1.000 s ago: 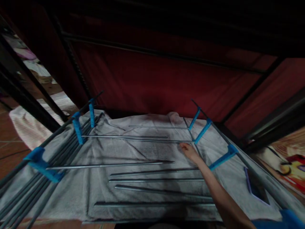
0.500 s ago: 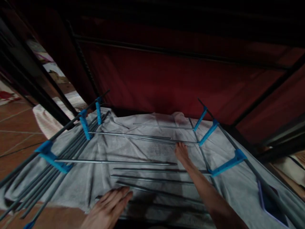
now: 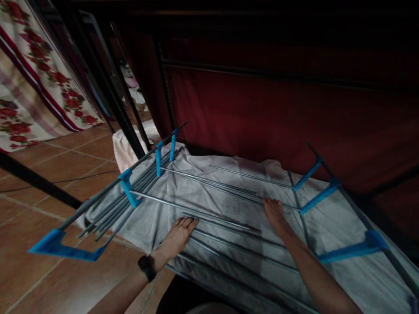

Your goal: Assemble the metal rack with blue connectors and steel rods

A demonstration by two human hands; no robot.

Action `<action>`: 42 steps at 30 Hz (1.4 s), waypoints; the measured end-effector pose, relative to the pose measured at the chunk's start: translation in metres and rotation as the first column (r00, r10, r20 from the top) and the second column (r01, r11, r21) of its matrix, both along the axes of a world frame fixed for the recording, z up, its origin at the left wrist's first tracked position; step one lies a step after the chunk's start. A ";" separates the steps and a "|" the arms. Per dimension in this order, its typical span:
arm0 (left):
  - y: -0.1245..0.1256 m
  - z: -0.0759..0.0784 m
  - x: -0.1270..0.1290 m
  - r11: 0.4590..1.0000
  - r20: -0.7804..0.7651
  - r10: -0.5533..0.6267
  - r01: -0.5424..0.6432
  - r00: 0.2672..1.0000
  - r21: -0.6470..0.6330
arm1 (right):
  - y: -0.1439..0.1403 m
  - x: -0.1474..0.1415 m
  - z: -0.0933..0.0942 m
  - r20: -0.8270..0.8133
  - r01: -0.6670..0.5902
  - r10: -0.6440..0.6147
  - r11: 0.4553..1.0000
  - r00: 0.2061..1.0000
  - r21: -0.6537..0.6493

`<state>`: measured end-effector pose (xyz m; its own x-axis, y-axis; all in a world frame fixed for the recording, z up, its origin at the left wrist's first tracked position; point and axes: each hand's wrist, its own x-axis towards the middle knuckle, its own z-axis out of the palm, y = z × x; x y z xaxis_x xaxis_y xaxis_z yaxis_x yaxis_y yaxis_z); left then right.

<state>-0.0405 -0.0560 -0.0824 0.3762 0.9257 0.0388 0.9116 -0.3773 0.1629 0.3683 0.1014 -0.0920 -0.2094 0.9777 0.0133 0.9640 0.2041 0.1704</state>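
My left hand (image 3: 182, 232), a dark watch on its wrist, lies over the near ends of the loose grey metal rods (image 3: 235, 249). Its fingers are stretched out, their tips at a rod end. My right hand (image 3: 273, 212) has its fingers curled over a thin metal rod (image 3: 290, 205) that runs into a blue plastic bracket (image 3: 319, 197) on the right side frame. On the left, another blue bracket (image 3: 129, 187) joins the long side tube (image 3: 93, 200) and a rod (image 3: 163, 200) pointing inward. Fingertip contact under both hands is partly hidden.
A grey cloth (image 3: 199, 192) lies under the parts on the tiled floor (image 3: 78, 183). Several tubes (image 3: 118, 211) lie bunched at the left. Behind stands dark furniture with a red panel (image 3: 262, 117). A floral cloth (image 3: 42, 87) hangs at upper left.
The view has swung left, showing more floor and the floral cloth. My left hand has moved forward onto the rod ends. My right hand stays at the same rod.
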 end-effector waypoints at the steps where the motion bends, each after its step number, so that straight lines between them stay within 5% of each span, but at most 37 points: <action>1: 0.000 0.000 0.000 1.000 0.013 -0.003 0.003 1.000 0.008 | -0.002 0.000 0.003 0.005 -0.012 0.012 1.000 1.000 -0.004; 7: -0.005 0.004 0.008 0.991 0.080 -0.114 0.108 0.990 0.074 | -0.044 0.006 0.034 -0.075 0.078 -0.069 0.989 0.995 0.124; 12: -0.028 0.013 0.029 0.972 0.111 -0.234 0.229 0.966 0.056 | -0.130 0.026 0.052 -0.173 0.228 -0.194 0.951 0.966 0.210; 16: -0.051 0.017 0.044 0.931 0.105 -0.360 0.365 0.927 -0.025 | -0.201 0.028 0.043 -0.319 0.251 -0.196 0.958 0.927 0.141; 20: -0.069 0.002 0.050 0.892 0.022 -0.451 0.452 0.892 -0.003 | -0.240 0.009 0.018 -0.445 0.167 -0.155 0.986 0.882 -0.011; 26: -0.073 -0.024 0.066 0.861 -0.027 -0.500 0.501 0.865 0.090 | -0.246 -0.010 -0.012 -0.453 0.104 -0.144 0.988 0.880 -0.112; 31: -0.041 -0.022 0.082 0.897 0.015 -0.414 0.405 0.910 0.179 | -0.240 -0.002 0.000 -0.426 -0.056 -0.049 0.971 0.904 -0.231; 36: -0.013 -0.013 0.093 0.855 0.026 -0.517 0.518 0.855 -0.031 | -0.225 -0.005 0.017 -0.387 -0.085 -0.003 0.974 0.922 -0.210; 42: -0.013 -0.006 0.106 0.864 0.038 -0.446 0.441 0.894 -0.245 | -0.230 -0.008 0.013 -0.374 -0.141 0.060 0.971 0.925 -0.194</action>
<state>0.0655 -0.0688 -0.0883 0.7474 0.6408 -0.1754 0.6616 -0.6937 0.2847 0.3601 -0.1288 -0.0787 -0.3270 0.9398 -0.0995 0.9233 0.2952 -0.2457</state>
